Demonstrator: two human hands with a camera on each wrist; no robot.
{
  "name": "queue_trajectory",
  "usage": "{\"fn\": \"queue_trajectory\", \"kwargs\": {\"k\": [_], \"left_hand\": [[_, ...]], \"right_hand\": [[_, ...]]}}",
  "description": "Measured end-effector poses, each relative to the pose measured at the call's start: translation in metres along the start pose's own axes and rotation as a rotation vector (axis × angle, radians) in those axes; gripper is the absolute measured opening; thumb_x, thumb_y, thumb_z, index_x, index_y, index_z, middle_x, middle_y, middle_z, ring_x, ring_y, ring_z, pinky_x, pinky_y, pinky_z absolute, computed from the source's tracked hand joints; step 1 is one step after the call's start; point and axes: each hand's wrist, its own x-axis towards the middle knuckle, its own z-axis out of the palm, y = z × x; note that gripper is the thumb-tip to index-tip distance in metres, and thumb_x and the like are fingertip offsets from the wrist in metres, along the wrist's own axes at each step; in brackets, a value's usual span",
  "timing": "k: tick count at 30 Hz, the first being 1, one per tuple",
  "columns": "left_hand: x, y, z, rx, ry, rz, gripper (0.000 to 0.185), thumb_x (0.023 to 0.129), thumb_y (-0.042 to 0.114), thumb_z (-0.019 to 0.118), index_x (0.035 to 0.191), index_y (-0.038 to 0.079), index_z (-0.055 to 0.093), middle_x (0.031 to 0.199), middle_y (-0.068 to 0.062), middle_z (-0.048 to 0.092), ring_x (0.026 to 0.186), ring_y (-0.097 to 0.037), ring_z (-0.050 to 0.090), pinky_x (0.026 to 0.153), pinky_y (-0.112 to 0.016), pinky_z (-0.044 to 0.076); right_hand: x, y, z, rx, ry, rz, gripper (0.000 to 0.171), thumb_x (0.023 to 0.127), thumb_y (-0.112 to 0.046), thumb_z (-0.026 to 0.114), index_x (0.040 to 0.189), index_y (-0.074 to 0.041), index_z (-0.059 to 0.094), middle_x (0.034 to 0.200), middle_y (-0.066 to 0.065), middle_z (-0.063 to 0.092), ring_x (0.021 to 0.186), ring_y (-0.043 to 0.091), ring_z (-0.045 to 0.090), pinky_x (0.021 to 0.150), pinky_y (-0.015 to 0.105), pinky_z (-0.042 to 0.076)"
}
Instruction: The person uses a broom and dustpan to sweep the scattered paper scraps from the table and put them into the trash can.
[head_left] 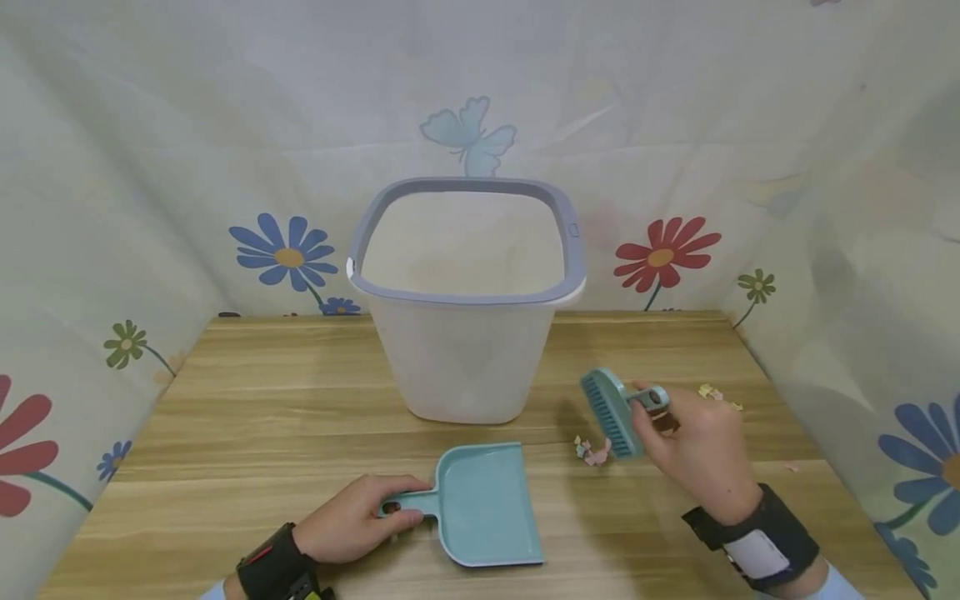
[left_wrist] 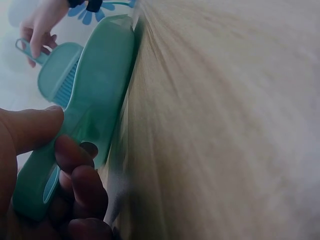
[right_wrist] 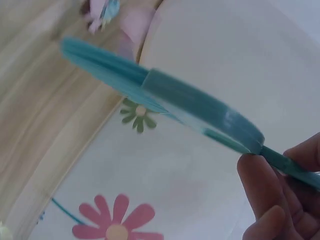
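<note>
My right hand (head_left: 697,454) clamps the light, stiff brush (head_left: 613,412) by its handle right of the bin (head_left: 465,292); my left hand (head_left: 352,521) pinches the rigid dustpan (head_left: 483,508) handle before it.

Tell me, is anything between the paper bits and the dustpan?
Nothing visible. The scraps lie on bare table just right of the dustpan; the brush sits on their far side, in the right hand.

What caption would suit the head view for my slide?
Left hand holds a teal dustpan while right hand holds a brush over paper scraps.
</note>
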Motion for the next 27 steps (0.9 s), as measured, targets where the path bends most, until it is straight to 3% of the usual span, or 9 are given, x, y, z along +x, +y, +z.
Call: {"fn": "queue_trajectory", "kwargs": {"k": [7,9,11,14,19,22,27], "left_hand": [[0.001,0.001,0.001,0.025,0.013,0.011,0.039,0.103,0.045,0.062,0.134,0.023,0.068,0.121,0.013,0.071,0.100,-0.002,0.061,0.090,-0.022,0.050],[0.001,0.001,0.001,0.033,0.018,0.013,0.038,0.103,0.044,0.062,0.134,0.022,0.068,0.120,0.013,0.072,0.098,-0.002,0.061,0.089,-0.022,0.050],[0.002,0.001,0.002,0.044,0.025,0.017,0.038,0.103,0.045,0.062,0.133,0.023,0.069,0.117,0.014,0.072,0.096,-0.002,0.060,0.087,-0.022,0.050],[0.003,0.000,0.004,0.063,0.043,0.029,0.037,0.103,0.045,0.062,0.132,0.023,0.070,0.110,0.015,0.071,0.089,0.000,0.059,0.082,-0.021,0.049],[0.004,0.000,0.003,0.058,0.067,0.022,0.040,0.103,0.045,0.063,0.134,0.021,0.070,0.085,0.015,0.061,0.067,0.003,0.049,0.065,-0.017,0.045],[0.004,0.001,0.003,0.047,0.069,0.016,0.039,0.103,0.044,0.064,0.134,0.021,0.070,0.090,0.014,0.066,0.065,0.004,0.048,0.065,-0.017,0.045],[0.004,0.001,0.003,0.042,0.068,0.035,0.036,0.103,0.041,0.064,0.133,0.022,0.071,0.120,0.010,0.074,0.079,0.002,0.059,0.077,-0.018,0.049]], "right_hand": [[0.002,0.010,0.000,-0.110,-0.048,0.103,0.021,0.079,-0.001,0.077,0.097,0.010,0.076,0.069,0.016,0.074,0.051,0.019,0.068,0.043,0.030,0.053],[0.001,0.009,0.002,-0.143,-0.068,0.108,0.015,0.078,-0.002,0.077,0.089,0.008,0.075,0.065,0.014,0.072,0.050,0.017,0.066,0.043,0.031,0.051],[0.001,0.007,0.004,-0.162,-0.083,0.098,0.009,0.077,-0.002,0.077,0.078,0.005,0.072,0.061,0.011,0.070,0.048,0.014,0.063,0.042,0.029,0.049],[-0.001,0.001,0.009,-0.153,-0.101,0.078,0.014,0.075,-0.003,0.077,0.066,-0.003,0.065,0.057,0.006,0.066,0.048,0.008,0.056,0.044,0.024,0.043],[0.001,-0.015,0.021,-0.087,-0.125,0.055,0.019,0.075,-0.002,0.079,0.068,-0.008,0.063,0.058,0.000,0.061,0.051,0.003,0.049,0.046,0.019,0.039],[0.003,-0.027,0.028,-0.057,-0.136,0.046,0.015,0.076,-0.002,0.080,0.072,-0.008,0.067,0.061,-0.001,0.062,0.052,0.002,0.049,0.047,0.018,0.040],[0.003,-0.054,0.040,0.018,-0.113,0.009,0.011,0.074,-0.002,0.082,0.081,-0.005,0.074,0.064,-0.002,0.064,0.054,0.002,0.054,0.049,0.017,0.043]]}}
